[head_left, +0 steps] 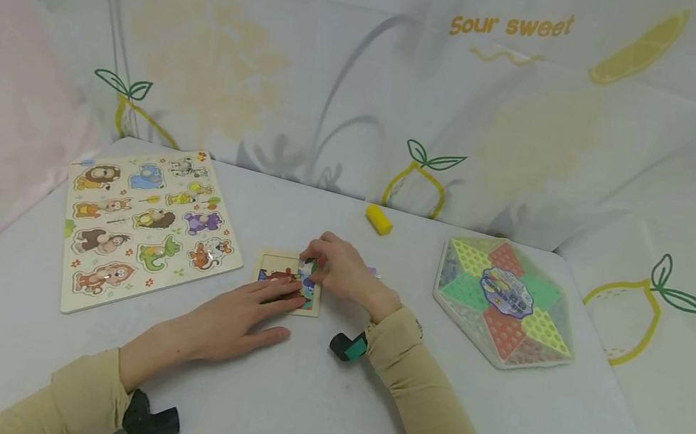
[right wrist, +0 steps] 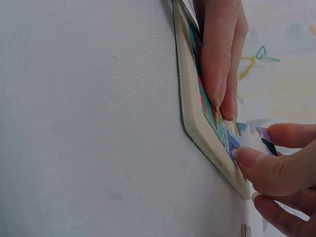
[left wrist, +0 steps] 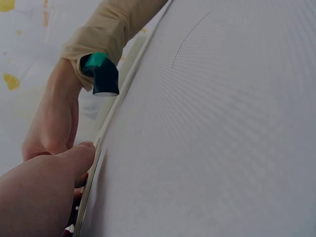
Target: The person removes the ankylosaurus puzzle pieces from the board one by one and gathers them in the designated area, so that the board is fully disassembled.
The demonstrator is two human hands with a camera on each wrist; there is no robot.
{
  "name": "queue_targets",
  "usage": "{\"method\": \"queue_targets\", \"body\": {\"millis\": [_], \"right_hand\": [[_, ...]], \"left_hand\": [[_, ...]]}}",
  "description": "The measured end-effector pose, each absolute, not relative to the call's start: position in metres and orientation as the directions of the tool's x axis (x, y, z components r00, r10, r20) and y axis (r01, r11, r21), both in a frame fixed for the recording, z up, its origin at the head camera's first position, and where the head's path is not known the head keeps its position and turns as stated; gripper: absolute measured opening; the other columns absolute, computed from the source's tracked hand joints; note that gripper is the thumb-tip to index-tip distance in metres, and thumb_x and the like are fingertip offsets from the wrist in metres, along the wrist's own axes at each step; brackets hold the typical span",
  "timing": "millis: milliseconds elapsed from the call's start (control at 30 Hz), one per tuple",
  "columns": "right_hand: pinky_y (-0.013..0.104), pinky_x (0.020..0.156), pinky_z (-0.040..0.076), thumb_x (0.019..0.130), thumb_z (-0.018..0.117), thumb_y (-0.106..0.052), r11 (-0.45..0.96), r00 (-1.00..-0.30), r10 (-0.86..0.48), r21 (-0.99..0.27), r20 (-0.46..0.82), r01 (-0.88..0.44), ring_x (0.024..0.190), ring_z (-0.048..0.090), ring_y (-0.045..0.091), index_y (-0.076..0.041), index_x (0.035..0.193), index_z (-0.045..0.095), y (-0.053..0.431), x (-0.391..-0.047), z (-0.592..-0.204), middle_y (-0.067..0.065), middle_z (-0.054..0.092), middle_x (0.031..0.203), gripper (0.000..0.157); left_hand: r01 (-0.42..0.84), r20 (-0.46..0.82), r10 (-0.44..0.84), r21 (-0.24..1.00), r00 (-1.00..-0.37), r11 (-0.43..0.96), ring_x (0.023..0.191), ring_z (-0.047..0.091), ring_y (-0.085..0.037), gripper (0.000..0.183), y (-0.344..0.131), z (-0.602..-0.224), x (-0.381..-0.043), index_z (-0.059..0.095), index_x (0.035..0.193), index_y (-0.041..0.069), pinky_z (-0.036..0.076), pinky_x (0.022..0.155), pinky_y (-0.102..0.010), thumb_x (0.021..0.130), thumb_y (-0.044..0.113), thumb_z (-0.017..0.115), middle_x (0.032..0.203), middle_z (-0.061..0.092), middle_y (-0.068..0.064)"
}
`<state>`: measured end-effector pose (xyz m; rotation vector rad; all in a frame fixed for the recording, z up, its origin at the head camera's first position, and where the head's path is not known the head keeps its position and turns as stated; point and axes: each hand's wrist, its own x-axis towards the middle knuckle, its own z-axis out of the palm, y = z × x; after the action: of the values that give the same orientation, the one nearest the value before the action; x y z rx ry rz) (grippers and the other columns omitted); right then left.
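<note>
A small jigsaw puzzle in a pale wooden frame (head_left: 278, 253) lies on the white table, with a colourful picture partly assembled inside. My left hand (head_left: 233, 322) rests on it, its fairly straight fingers (right wrist: 217, 74) touching the picture from the left. Over the upper right part of the frame, my right hand (head_left: 342, 270) pinches a puzzle piece (right wrist: 267, 142) between thumb and fingers. That piece stands tilted in the right wrist view, close to the picture. Beyond my right wrist a lilac flat piece (head_left: 372, 271) shows, mostly hidden by the hand.
A wooden animal knob puzzle (head_left: 153, 230) lies at the left. At the right sits a hexagonal clear-covered board game (head_left: 506, 303). A yellow cylinder (head_left: 378, 219) lies towards the back, before a lemon-print cloth (head_left: 502, 106). Both wrists carry black camera mounts (head_left: 150, 424).
</note>
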<state>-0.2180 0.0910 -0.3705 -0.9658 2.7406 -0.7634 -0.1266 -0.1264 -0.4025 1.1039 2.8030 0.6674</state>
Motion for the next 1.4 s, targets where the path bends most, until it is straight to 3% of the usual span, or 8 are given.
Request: {"method": "queue_targets", "body": {"millis": [400, 700, 933, 1100, 1400], "right_hand": [[0.021, 0.07, 0.048, 0.085, 0.076, 0.002, 0.63, -0.793, -0.606, -0.573, 0.058, -0.524, 0.077, 0.058, 0.013, -0.009, 0.107, 0.071, 0.092, -0.217, -0.372, 0.004, 0.071, 0.095, 0.025], [0.024, 0.077, 0.052, 0.09, 0.072, -0.002, 0.633, -0.804, -0.59, -0.576, 0.073, -0.517, 0.084, 0.063, 0.013, -0.009, 0.104, 0.071, 0.093, -0.218, -0.376, 0.004, 0.075, 0.102, 0.016], [0.02, 0.068, 0.05, 0.089, 0.074, -0.005, 0.627, -0.826, -0.558, -0.614, 0.077, -0.48, 0.076, 0.063, 0.01, -0.01, 0.103, 0.072, 0.096, -0.217, -0.374, 0.004, 0.074, 0.098, 0.015], [0.024, 0.058, 0.053, 0.089, 0.074, -0.006, 0.58, -0.876, -0.468, -0.709, 0.112, -0.401, 0.071, 0.066, 0.018, -0.009, 0.102, 0.074, 0.118, -0.216, -0.36, 0.005, 0.074, 0.094, 0.013], [0.029, 0.067, 0.053, 0.089, 0.075, -0.009, 0.637, -0.948, -0.297, -0.717, 0.111, -0.284, 0.077, 0.068, 0.02, -0.006, 0.104, 0.075, 0.187, -0.22, -0.352, 0.01, 0.074, 0.098, 0.015]], "left_hand": [[0.634, 0.095, 0.662, 0.417, -0.743, 0.652, 0.15, 0.03, -0.027, 0.058, -0.127, -0.403, -0.126, 0.047, 0.151, 0.024, 0.032, 0.118, -0.052, 0.101, 0.054, 0.049, 0.161, 0.036, 0.003], [0.629, 0.078, 0.663, 0.416, -0.745, 0.657, 0.15, 0.029, -0.027, 0.059, -0.126, -0.403, -0.126, 0.045, 0.152, 0.025, 0.031, 0.119, -0.051, 0.101, 0.054, 0.049, 0.162, 0.034, 0.003], [0.639, 0.094, 0.666, 0.409, -0.74, 0.651, 0.149, 0.031, -0.029, 0.058, -0.125, -0.404, -0.125, 0.047, 0.151, 0.023, 0.032, 0.118, -0.052, 0.101, 0.053, 0.049, 0.161, 0.036, 0.001], [0.644, 0.109, 0.666, 0.41, -0.738, 0.646, 0.149, 0.032, -0.028, 0.057, -0.126, -0.404, -0.126, 0.047, 0.151, 0.023, 0.033, 0.118, -0.052, 0.101, 0.052, 0.05, 0.16, 0.037, 0.0], [0.645, 0.104, 0.67, 0.41, -0.735, 0.645, 0.15, 0.029, -0.029, 0.057, -0.127, -0.404, -0.128, 0.045, 0.152, 0.023, 0.031, 0.119, -0.052, 0.102, 0.052, 0.048, 0.161, 0.036, 0.0]]}}
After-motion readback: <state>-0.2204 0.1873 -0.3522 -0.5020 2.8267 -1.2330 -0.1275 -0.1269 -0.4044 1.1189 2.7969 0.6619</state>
